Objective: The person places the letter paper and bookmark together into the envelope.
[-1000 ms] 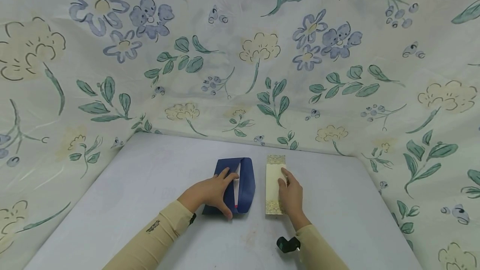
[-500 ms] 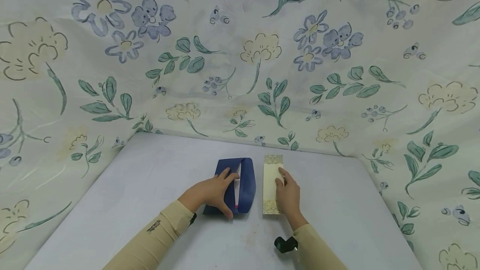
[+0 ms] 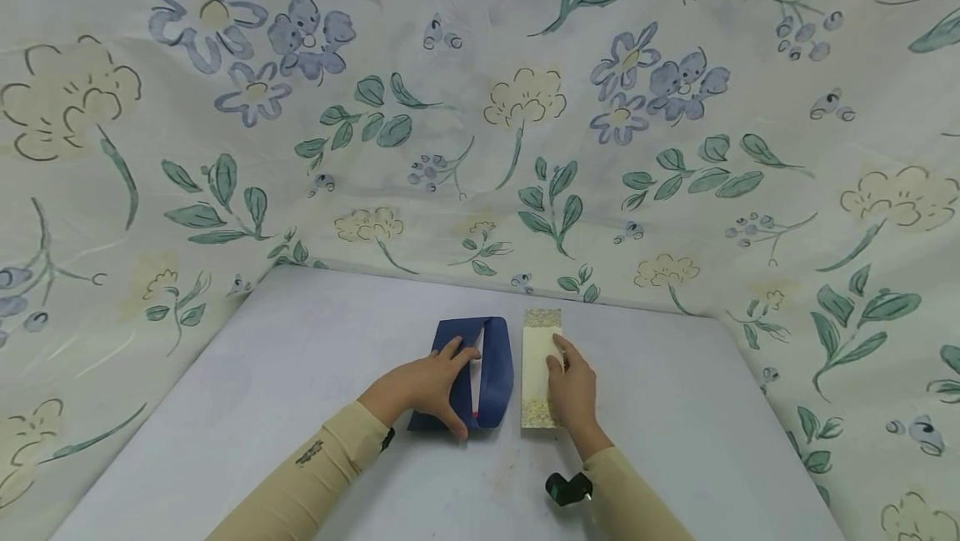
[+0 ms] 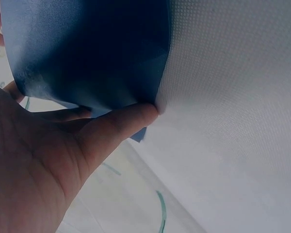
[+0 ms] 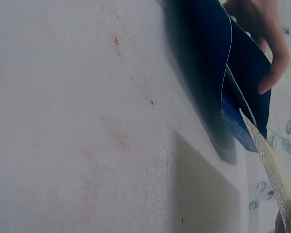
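A dark blue envelope (image 3: 497, 383) lies near the middle of the table, its flap side toward the right and a white strip showing in its opening. My left hand (image 3: 423, 387) grips it across the body, the thumb at the near edge and fingertips at the opening. In the left wrist view the thumb (image 4: 121, 124) lies along the envelope's (image 4: 111, 53) edge. Just right of it, my right hand (image 3: 576, 387) holds a cream card (image 3: 538, 366) with gold-patterned bands at both ends by its right edge. In the right wrist view the card (image 5: 267, 160) overlaps the envelope's open mouth.
Both things are over a white table (image 3: 300, 341) with faint reddish smudges (image 5: 119, 136) near its front. Floral fabric (image 3: 450, 132) rises behind the table and on both sides. A small black device (image 3: 567, 489) hangs by the right wrist.
My right hand has moved left with the card, narrowing the gap to the envelope. The left hand keeps its hold in nearly the same place.
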Available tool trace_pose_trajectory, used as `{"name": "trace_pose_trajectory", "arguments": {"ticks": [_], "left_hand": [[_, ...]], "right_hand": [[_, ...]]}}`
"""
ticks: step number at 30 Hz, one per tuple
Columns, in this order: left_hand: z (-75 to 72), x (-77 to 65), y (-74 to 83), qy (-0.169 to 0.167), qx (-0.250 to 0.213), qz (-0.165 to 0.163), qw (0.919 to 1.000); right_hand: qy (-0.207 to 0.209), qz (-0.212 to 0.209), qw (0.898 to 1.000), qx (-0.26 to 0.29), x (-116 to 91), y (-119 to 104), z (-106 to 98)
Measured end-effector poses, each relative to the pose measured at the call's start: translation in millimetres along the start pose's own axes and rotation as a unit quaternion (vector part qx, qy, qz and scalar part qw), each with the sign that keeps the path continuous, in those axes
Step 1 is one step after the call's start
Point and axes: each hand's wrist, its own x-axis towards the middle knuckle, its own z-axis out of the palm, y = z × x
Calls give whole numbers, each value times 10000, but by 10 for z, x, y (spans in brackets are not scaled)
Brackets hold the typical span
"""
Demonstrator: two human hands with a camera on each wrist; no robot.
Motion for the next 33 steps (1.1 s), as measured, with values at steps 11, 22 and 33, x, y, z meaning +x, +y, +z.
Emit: {"name": "trace_pose_trajectory", "arguments": {"ticks": [11, 22, 33], "left_hand": [[8, -4, 4, 15, -15, -12, 10000], [6, -8, -1, -1, -38, 23, 10000], [7, -6, -1, -1, -63, 7, 10000]], "right_hand": [[-2, -70, 10000, -60, -13, -13, 40], [-31, -94, 9999, -17, -8, -31, 101], [-143, -91, 9998, 62, -38, -65, 142]]}}
